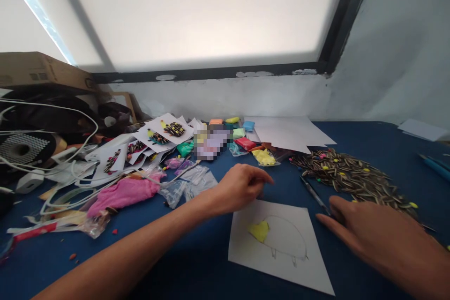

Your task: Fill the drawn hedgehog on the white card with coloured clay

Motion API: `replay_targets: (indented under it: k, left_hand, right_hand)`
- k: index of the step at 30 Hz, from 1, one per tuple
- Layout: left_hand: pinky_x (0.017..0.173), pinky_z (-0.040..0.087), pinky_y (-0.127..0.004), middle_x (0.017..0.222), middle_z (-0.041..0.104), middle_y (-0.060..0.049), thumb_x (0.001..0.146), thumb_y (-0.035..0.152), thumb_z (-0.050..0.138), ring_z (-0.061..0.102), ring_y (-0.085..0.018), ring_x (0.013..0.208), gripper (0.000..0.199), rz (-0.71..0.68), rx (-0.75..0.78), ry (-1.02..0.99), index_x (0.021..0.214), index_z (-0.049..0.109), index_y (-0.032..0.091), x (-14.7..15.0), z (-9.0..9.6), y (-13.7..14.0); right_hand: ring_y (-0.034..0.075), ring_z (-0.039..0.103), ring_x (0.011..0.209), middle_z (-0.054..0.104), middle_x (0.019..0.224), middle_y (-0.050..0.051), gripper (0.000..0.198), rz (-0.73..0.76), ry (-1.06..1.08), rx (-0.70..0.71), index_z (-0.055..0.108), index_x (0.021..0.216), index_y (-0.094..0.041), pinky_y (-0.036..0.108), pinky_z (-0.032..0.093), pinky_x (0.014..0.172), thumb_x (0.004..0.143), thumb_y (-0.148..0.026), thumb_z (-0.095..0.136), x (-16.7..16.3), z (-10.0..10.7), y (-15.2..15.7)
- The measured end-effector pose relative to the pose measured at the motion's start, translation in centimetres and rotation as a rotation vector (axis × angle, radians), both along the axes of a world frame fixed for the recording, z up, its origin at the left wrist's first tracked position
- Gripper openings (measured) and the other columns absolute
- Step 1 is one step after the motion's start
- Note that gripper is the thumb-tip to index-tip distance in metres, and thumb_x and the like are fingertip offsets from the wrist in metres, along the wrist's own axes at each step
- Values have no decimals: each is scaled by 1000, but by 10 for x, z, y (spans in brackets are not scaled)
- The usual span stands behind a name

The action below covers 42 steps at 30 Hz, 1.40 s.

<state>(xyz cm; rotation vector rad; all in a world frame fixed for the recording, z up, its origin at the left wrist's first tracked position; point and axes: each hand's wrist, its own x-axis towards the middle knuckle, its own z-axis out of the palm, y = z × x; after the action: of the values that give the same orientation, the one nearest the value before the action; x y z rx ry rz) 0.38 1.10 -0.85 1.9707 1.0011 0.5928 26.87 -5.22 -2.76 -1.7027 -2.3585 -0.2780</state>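
Note:
On the blue table lies a white sheet (277,276) with a pencil-drawn rounded animal body with short legs. Yellow clay (259,231) is pressed onto the left end of the drawing. My left hand (239,187) is over the sheet's top edge, its index finger stretched to the right and the other fingers loosely bent; nothing shows in it. To the right of the sheet, my right hand (376,229) has its thumb and bent fingers around the near end of a pen (314,193). Beyond it spreads a pile of striped sunflower seeds (355,176) with small coloured clay balls.
Coloured clay packets (245,143) and blank paper (284,131) lie at the back. Seed-decorated cards (172,129) are stacked at back left. Pink cloth-like material (124,192), plastic wrappers (193,180) and white cables (73,168) crowd the left. A cardboard box (45,70) stands behind.

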Motion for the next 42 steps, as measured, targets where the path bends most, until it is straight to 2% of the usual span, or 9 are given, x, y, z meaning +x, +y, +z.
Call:
replay_targets:
  k: [5,8,12,17,25,28,33,38,42]
  left_hand:
    - [59,40,-24,88,70,-6,77,16,58,60,-16,71,19,-140,190,300,86,75,15,-9,12,2]
    - [57,37,-24,87,69,-6,75,32,69,59,-17,73,18,-154,199,416,84,72,16,-12,15,4]
    - [54,34,-23,77,67,-2,76,33,69,57,-16,67,15,-163,177,468,76,69,18,-14,10,8]
    - [53,33,-23,71,66,-1,79,30,64,55,-14,64,14,-172,166,451,73,68,18,-13,9,6]
    - [57,34,-23,79,65,-1,83,28,64,55,-14,70,12,-150,210,462,79,67,18,-5,4,4]
    - [61,37,-23,83,64,-1,84,27,65,56,-14,75,11,-162,269,425,79,66,17,-2,-1,5]
    - [64,39,-23,85,62,-2,85,24,66,56,-14,77,11,-180,330,391,79,65,15,-2,-2,5]
    - [67,41,-22,92,61,-2,86,18,63,57,-13,79,5,-200,349,379,88,67,15,-2,-2,2]
    - [72,44,-24,97,61,-4,84,14,62,59,-15,83,15,-166,407,303,98,68,15,-1,-11,0]
  right_hand:
    - [17,53,31,57,41,1,37,14,157,-208,52,53,-25,27,29,33,84,-45,49,-3,10,3]
    - [15,55,39,61,49,1,41,-8,466,-332,59,62,-25,26,38,36,85,-57,48,-16,25,1]
    - [13,53,36,64,51,0,36,1,852,-445,64,72,-25,23,39,30,80,-59,56,-35,36,-4]
    - [13,56,40,64,54,0,26,72,1042,-424,62,74,-23,23,48,37,79,-49,60,-53,32,-13]
    - [17,68,58,73,73,3,33,-12,868,-292,73,101,-26,23,57,50,86,-49,53,-50,17,-24]
    - [17,70,61,75,81,1,25,-8,846,-274,73,95,-29,22,57,54,82,-46,60,-54,12,-26]
    - [15,69,61,70,68,-4,12,-108,942,-213,69,78,-29,20,55,55,77,-41,63,-65,5,-25]
    - [14,63,51,65,58,-3,19,-23,761,-200,62,68,-27,19,50,46,81,-42,60,-59,10,-17]
    - [12,56,45,62,58,-4,23,-25,763,-269,61,77,-27,19,42,38,86,-45,51,-61,11,-15]
